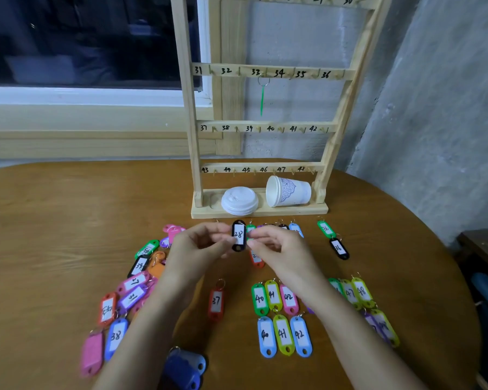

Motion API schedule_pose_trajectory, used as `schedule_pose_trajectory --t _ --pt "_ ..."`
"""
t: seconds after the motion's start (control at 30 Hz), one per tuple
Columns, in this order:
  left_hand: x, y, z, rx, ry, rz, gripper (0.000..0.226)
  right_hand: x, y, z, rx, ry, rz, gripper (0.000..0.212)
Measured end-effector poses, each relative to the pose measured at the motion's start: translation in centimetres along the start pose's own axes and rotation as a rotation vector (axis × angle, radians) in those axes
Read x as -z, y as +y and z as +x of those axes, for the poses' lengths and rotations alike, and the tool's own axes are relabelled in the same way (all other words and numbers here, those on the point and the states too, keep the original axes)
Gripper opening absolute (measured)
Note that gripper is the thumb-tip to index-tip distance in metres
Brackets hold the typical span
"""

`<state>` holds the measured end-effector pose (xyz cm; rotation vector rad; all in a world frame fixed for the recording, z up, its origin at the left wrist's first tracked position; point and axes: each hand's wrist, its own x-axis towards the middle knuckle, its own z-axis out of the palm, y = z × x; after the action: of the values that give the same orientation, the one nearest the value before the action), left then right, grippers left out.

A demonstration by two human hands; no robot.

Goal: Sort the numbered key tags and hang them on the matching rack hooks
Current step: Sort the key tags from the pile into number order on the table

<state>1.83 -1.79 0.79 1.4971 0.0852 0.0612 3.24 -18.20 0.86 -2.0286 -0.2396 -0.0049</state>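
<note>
Round wood table [54,220], wooden rack [190,122] at back, loose key tags [133,296] L, neat rows [283,333] R

The key tags [283,334] are glossy coloured plastic on thin metal rings. Rack [268,73] is pale bare wood; the table [54,235] smooth, grained wood.

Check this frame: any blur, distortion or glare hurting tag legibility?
Head view: wide-angle distortion bows the pale wooden rack; the black plastic tag marked 28 reads clearly; dark blue tags at the bottom edge blur; dim light, no glare.
</note>
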Motion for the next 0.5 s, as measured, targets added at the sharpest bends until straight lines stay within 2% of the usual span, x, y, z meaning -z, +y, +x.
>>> schedule_pose_trajectory --t 0.17,0.27,0.4,0.5 --pt "0.3 0.4 -0.3 -0.026 -0.068 0.047 0.018 -0.7 -0.6 -0.3 -0.015 0.099 0.117 0.004" --pt "1.5 0.9 -0.2 -0.094 0.039 0.122 0.015 0.0 -0.7 -0.8 -0.038 0.156 0.197 0.006" --pt "4.3 0.9 0.2 -0.157 0.221 0.369 0.012 0.1 -0.3 -1.4 -0.045 0.194 0.249 0.012" --pt "5.5 0.2 -0.5 -0.155 0.219 0.465 0.010 -0.1 0.1 -1.7 -0.044 0.208 0.270 0.012"
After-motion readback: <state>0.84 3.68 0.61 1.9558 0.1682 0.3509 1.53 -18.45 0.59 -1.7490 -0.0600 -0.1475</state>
